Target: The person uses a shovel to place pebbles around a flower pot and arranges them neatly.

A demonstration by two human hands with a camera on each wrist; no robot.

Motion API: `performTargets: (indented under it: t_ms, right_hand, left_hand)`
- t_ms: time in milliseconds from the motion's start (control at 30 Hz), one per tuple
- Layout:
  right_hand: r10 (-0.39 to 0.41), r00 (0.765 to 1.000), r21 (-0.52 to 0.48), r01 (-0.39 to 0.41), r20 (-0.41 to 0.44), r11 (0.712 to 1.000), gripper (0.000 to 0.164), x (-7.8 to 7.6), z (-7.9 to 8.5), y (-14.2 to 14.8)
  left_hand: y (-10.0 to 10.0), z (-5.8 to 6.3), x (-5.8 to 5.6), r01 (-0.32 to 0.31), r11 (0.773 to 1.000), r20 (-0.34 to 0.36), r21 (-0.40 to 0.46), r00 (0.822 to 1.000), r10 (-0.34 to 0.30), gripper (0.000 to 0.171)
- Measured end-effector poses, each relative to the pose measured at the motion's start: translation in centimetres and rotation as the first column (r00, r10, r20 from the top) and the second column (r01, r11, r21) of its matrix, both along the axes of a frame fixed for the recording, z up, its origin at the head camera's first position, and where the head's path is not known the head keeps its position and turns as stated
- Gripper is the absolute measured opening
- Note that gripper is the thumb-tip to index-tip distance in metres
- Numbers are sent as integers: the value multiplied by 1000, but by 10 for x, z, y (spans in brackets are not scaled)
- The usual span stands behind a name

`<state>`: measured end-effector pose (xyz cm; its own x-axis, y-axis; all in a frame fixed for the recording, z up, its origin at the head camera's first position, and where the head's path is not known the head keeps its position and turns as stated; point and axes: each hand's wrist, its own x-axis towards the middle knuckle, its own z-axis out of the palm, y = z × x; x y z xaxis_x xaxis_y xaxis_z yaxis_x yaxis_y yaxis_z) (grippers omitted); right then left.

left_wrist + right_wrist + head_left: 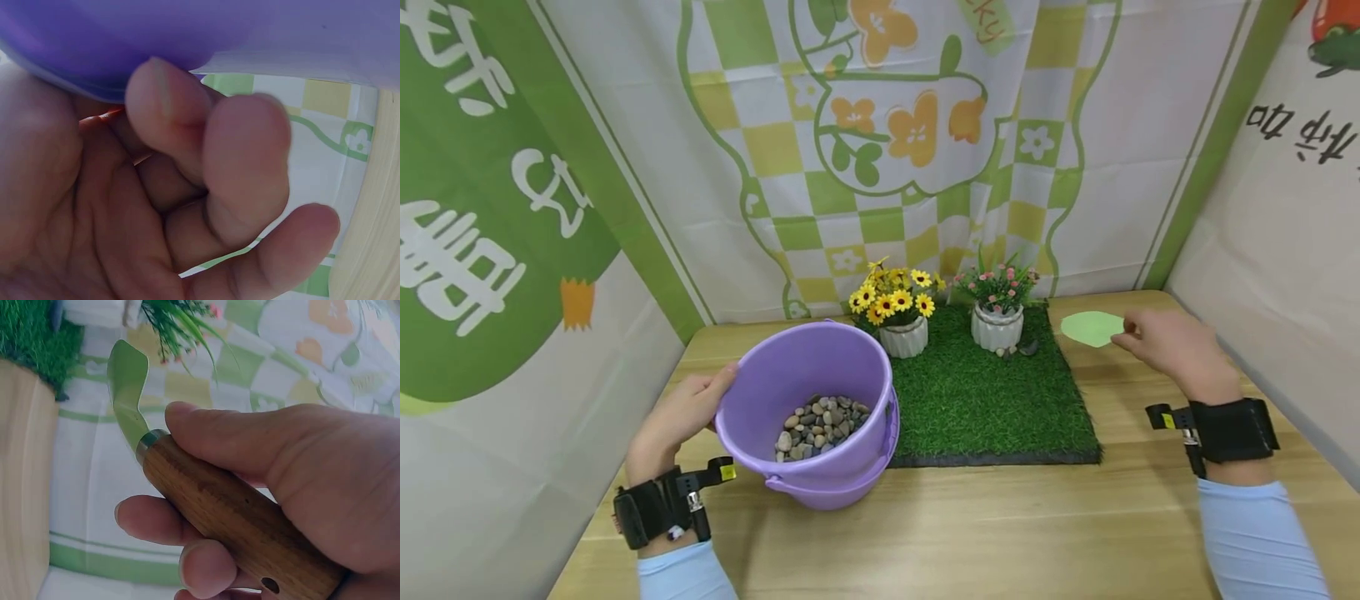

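My left hand [679,410] grips the rim of a purple bucket [808,358], thumb over the edge, fingers outside. The bucket is tilted, its mouth toward me, with its handle hanging down on the near side. Grey and tan pebbles [823,425] lie inside it. At the right, my right hand [1172,342] holds a small garden trowel [1086,327] away from the bucket. In the right wrist view its wooden handle [215,503] lies between thumb and fingers, and its green blade [129,378] points away from the hand.
A square of artificial turf [977,408] lies on the wooden table [985,525]. On it stand a white pot with yellow flowers [902,337] and another with pink flowers [997,327]. Several small stones [1015,350] sit by the second pot. Printed curtains [925,217] stand behind.
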<state>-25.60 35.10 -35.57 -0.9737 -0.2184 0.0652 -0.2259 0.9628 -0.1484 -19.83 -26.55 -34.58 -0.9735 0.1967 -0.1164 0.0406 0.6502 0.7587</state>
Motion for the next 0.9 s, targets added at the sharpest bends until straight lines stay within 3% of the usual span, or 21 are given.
performTargets:
  t_ms: [467,733,900]
  right_hand:
    - [-17,1000,-37,18,18,999,32,4,7,13]
    - [21,992,-114,-7,124,993,38,3,9,5]
    - [42,988,-138,-22,145,990,40,2,13,1]
  left_hand:
    - [2,2,2,-25,1000,3,-4,1000,25,66]
    - [2,3,4,-18,1000,-9,9,1000,19,64]
    - [0,1,4,-4,1000,-14,17,1000,4,63]
